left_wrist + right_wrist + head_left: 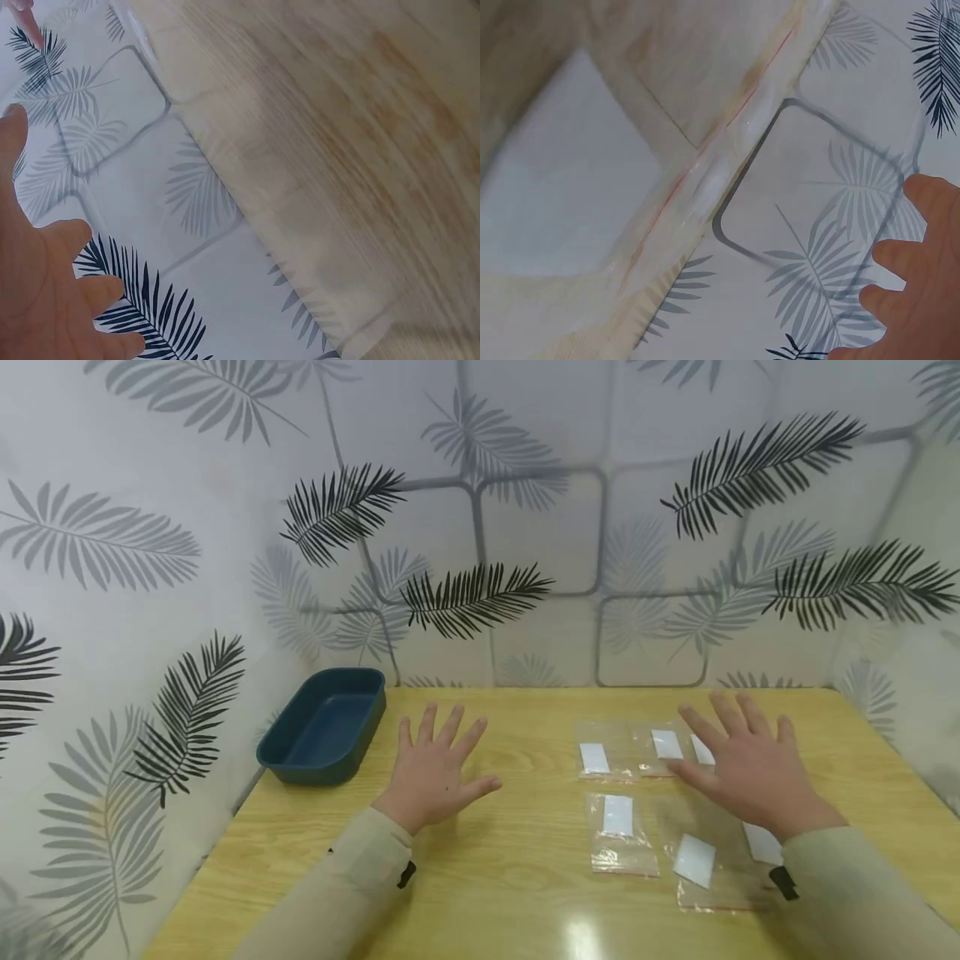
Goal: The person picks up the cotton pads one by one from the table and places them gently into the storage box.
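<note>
My left hand [435,774] is held over the table with its fingers spread, holding nothing; the blue bin stands to its left. My right hand [753,768], fingers also spread, hovers above several clear zip bags on the right side. Each bag shows a white rectangular piece. One such bag [618,852] lies nearest the middle, another bag [596,758] behind it. The right hand and sleeve partly cover the bags beneath. In the left wrist view, the left hand [52,292] appears at the left edge; in the right wrist view, the right hand [922,285] is at the right edge.
A dark blue rectangular bin [322,727] stands at the table's back left corner, with no contents seen. The wooden table [517,893] meets a leaf-patterned wall covering [540,543] at the back, with more of it along the left.
</note>
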{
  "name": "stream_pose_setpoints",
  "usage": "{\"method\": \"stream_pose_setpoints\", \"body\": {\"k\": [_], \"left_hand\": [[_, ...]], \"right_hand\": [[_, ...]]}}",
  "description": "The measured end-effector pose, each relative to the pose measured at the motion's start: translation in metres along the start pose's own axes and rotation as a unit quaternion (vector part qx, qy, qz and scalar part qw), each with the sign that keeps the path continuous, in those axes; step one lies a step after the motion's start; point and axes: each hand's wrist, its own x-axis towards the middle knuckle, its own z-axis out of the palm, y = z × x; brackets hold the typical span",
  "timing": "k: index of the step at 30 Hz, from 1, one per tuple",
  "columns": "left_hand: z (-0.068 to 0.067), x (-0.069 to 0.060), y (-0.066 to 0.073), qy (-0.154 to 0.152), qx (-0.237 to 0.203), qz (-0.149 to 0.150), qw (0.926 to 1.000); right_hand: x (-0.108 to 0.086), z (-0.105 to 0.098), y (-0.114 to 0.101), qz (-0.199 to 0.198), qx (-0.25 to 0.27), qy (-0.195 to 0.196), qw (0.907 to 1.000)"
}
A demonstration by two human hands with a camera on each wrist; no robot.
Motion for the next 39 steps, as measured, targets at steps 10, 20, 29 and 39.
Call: {"method": "stream_pose_setpoints", "body": {"k": [10,20,29,39], "left_hand": [[-0.001,-0.002,0.001,-0.018,-0.002,-0.004,0.9998],[0.001,-0.008,-0.008,-0.018,-0.008,0.001,0.9998],[0.005,-0.021,-0.042,-0.001,0.008,-0.021,0.9997],[0.028,-0.035,-0.114,0.007,-0.006,-0.079,0.9969]], "right_hand": [[-0.008,0.0,-0.008,-0.01,-0.009,-0.003,0.9999],[-0.01,-0.001,-0.01,-0.011,-0.006,-0.005,0.9999],[-0.011,0.002,-0.01,-0.019,-0.013,-0.005,0.9997],[-0.015,0.0,-0.005,-0.008,-0.007,-0.002,0.9999]]}}
